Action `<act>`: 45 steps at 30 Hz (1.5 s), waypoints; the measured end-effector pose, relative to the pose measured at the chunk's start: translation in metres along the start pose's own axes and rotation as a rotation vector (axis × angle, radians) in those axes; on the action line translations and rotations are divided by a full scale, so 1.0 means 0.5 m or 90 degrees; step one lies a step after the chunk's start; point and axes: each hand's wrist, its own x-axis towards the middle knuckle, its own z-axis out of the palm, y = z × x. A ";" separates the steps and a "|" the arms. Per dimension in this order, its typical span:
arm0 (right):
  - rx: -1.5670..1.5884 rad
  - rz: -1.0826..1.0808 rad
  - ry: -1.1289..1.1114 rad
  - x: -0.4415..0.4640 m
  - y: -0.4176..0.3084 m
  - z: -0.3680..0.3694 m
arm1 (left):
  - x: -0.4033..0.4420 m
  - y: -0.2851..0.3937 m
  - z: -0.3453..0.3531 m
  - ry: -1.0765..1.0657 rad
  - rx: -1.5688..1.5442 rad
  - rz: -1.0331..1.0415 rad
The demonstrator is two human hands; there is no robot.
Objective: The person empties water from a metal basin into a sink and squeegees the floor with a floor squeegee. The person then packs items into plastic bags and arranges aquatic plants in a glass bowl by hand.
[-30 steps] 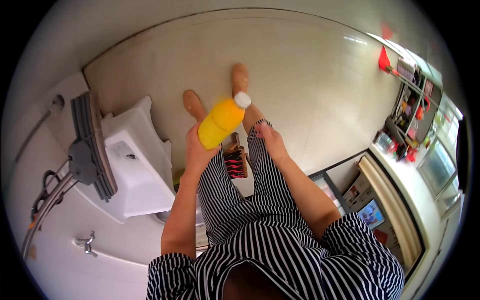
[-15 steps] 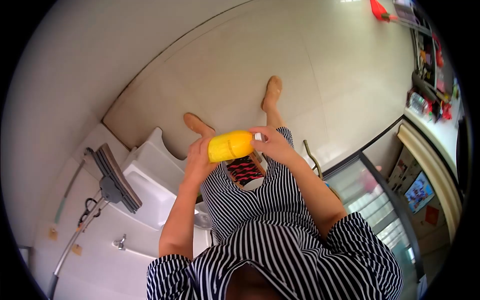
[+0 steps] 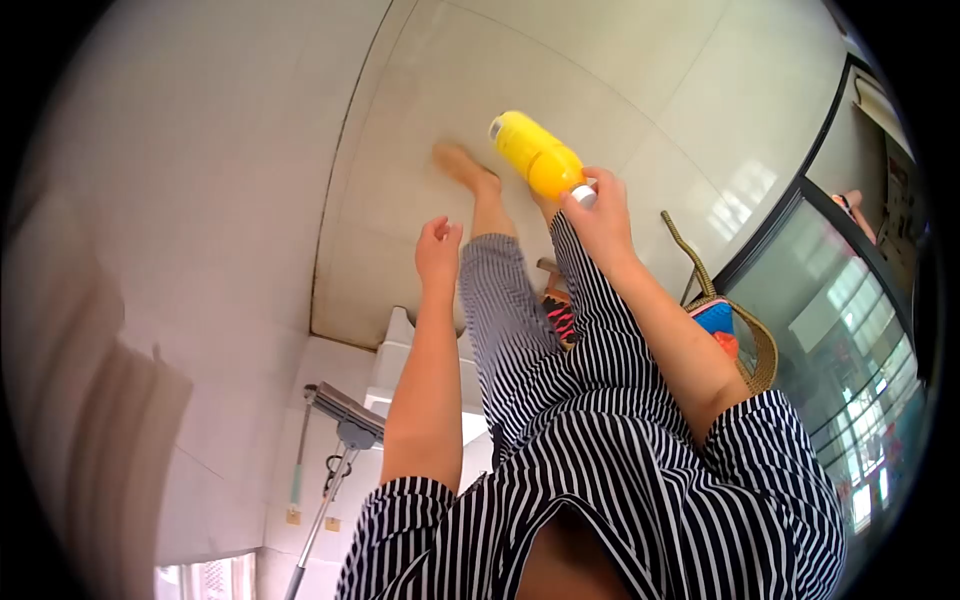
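Note:
A yellow bottle with a white cap hangs at an angle over the floor, its base pointing up and left. My right hand has its fingers closed round the cap end. To the left, my left hand is away from the bottle, with nothing in it and its fingers loosely bent and apart. Below the hands are striped trousers and a striped shirt.
A mop leans by the wall at the lower left, near a white basin partly hidden by my left arm. On the right, a woven-handled bag stands beside a dark-framed glass door. A red and black item shows between the legs.
My left hand has let go of the bottle, which has swung up and right in my right hand. The view has turned right; the basin is mostly hidden and the bag shows more.

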 end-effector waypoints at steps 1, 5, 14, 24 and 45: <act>0.009 0.013 -0.004 0.020 -0.001 -0.003 | 0.033 0.030 0.003 -0.002 0.015 -0.005; 0.101 0.108 0.044 0.133 0.009 0.026 | 0.250 0.078 0.018 0.035 0.091 -0.043; 0.095 -0.137 -0.010 0.405 0.019 0.340 | 0.637 0.009 0.031 0.161 -0.302 -0.297; 0.031 -0.151 -0.149 0.498 -0.016 0.493 | 0.856 -0.057 0.055 0.174 -0.430 -0.295; -0.006 -0.113 -0.114 0.420 0.117 0.226 | 0.625 0.152 0.135 0.427 0.196 0.249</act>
